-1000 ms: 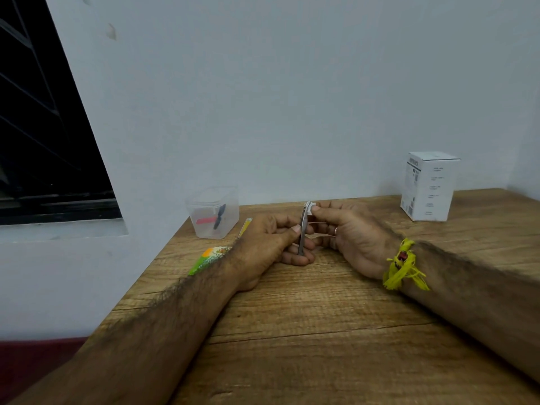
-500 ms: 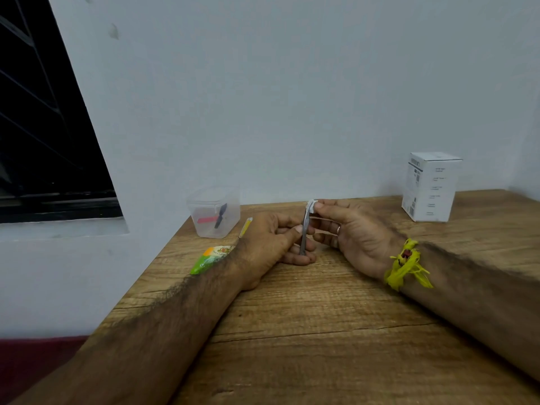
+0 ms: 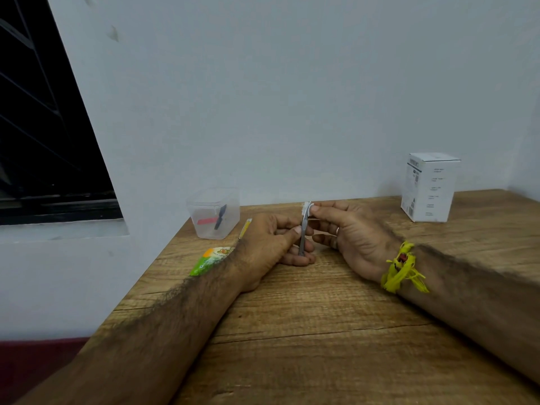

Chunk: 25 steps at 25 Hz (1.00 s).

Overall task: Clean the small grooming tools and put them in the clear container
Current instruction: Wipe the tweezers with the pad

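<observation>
The left hand (image 3: 273, 244) rests on the wooden table (image 3: 336, 331) with its fingers curled around the lower end of a slim metal grooming tool (image 3: 303, 233), thumb pressed against the shaft, holding it nearly upright. The right hand (image 3: 347, 232), just beside the tool on its other side, pinches a small white wipe (image 3: 307, 206) between thumb and forefinger around the tool's top end; its other fingers are loosely bent below. A ring sits on one finger, and a yellow thread band (image 3: 401, 270) is tied around that wrist.

The clear container (image 3: 214, 213) stands open, near the tool on the left hand's far side, against the white wall (image 3: 292, 97). Inside it lie a black item and a red item, too small to identify. Between the container and the tool a thin yellow stick (image 3: 245, 228) lies on the table, and a green and orange sachet (image 3: 210, 260) shows partly behind the left forearm. A white carton (image 3: 428, 187) stands well apart from the tool, beyond the right hand.
</observation>
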Motion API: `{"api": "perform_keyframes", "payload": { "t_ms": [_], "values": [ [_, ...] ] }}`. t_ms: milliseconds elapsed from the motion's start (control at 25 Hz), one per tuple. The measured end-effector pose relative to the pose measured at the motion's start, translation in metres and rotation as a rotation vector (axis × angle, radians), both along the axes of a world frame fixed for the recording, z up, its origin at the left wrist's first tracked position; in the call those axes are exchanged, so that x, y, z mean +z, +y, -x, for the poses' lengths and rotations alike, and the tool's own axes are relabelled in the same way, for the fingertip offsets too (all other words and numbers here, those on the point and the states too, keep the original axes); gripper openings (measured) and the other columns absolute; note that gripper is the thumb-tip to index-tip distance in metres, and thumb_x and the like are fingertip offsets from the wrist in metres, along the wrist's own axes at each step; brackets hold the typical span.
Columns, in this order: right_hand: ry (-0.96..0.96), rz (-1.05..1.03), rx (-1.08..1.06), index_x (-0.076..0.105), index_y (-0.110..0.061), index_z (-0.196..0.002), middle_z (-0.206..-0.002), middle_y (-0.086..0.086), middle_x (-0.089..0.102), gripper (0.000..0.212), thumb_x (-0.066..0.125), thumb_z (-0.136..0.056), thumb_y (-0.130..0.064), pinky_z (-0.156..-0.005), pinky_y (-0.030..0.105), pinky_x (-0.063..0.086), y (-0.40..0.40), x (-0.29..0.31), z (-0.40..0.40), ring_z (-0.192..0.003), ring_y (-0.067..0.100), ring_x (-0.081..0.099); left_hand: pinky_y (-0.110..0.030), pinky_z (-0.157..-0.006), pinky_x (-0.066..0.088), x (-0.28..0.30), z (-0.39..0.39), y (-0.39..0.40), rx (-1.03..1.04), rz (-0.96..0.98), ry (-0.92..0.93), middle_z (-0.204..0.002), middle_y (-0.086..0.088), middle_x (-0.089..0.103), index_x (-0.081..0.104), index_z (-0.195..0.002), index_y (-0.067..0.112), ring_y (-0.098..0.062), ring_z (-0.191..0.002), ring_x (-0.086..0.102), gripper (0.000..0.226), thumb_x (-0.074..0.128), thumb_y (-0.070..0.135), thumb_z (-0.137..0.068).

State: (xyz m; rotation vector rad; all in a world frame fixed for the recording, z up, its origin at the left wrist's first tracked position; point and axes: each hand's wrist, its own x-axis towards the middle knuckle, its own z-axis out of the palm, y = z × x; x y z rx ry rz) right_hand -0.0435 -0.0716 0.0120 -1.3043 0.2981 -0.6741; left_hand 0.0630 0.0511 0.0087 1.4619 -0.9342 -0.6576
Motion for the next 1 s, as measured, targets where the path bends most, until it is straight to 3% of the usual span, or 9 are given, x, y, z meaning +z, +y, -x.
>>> {"api": "perform_keyframes", "payload": {
  "t_ms": [200, 360, 520, 760, 1000],
  "values": [
    [0.037, 0.087, 0.016, 0.072, -0.004, -0.098, -0.091, 0.008, 0.070, 0.012, 0.066, -0.091, -0.012, -0.072, 0.031, 0.048, 0.0018, -0.0016, -0.0016, -0.085, 0.018, 0.063, -0.026, -0.063, 0.062, -0.0007, -0.0011, -0.0003, 0.007, 0.011, 0.011, -0.082, -0.020, 0.073, 0.068, -0.111, -0.003, -0.026, -0.068, 0.075, 0.019, 0.054, 0.008, -0.102],
    [0.018, 0.048, -0.006, 0.073, -0.008, -0.094, -0.089, 0.006, 0.070, 0.008, 0.066, -0.092, -0.012, -0.070, 0.030, 0.048, 0.0008, -0.0016, -0.0013, -0.088, 0.020, 0.062, -0.026, -0.062, 0.062, -0.0008, -0.0011, -0.0002, 0.011, 0.008, 0.011, -0.081, -0.020, 0.073, 0.068, -0.108, -0.002, -0.025, -0.067, 0.075, 0.018, 0.056, 0.009, -0.102],
    [0.047, 0.107, 0.005, 0.074, -0.003, -0.100, -0.093, 0.008, 0.072, 0.015, 0.068, -0.091, -0.013, -0.077, 0.034, 0.049, 0.0014, -0.0033, -0.0011, -0.088, 0.018, 0.065, -0.030, -0.067, 0.063, -0.0013, -0.0021, -0.0002, 0.008, 0.020, 0.022, -0.083, -0.020, 0.074, 0.069, -0.113, -0.001, -0.030, -0.072, 0.075, 0.019, 0.057, 0.009, -0.102],
    [0.048, 0.171, -0.042, 0.072, 0.000, -0.107, -0.098, 0.010, 0.075, 0.023, 0.068, -0.091, -0.016, -0.070, 0.029, 0.049, 0.0010, -0.0054, -0.0031, -0.084, 0.012, 0.070, -0.030, -0.068, 0.063, -0.0011, -0.0023, -0.0006, 0.031, 0.024, 0.027, -0.084, -0.019, 0.075, 0.069, -0.113, 0.002, -0.031, -0.073, 0.074, 0.019, 0.059, 0.011, -0.101],
    [0.073, 0.178, -0.090, 0.074, -0.003, -0.103, -0.100, 0.010, 0.077, 0.019, 0.070, -0.090, -0.017, -0.073, 0.032, 0.048, -0.0012, -0.0062, -0.0038, -0.093, 0.016, 0.071, -0.029, -0.066, 0.064, 0.0000, -0.0016, 0.0003, 0.040, 0.024, 0.042, -0.084, -0.019, 0.076, 0.067, -0.115, 0.005, -0.038, -0.081, 0.075, 0.018, 0.060, 0.010, -0.100]
  ]
}}
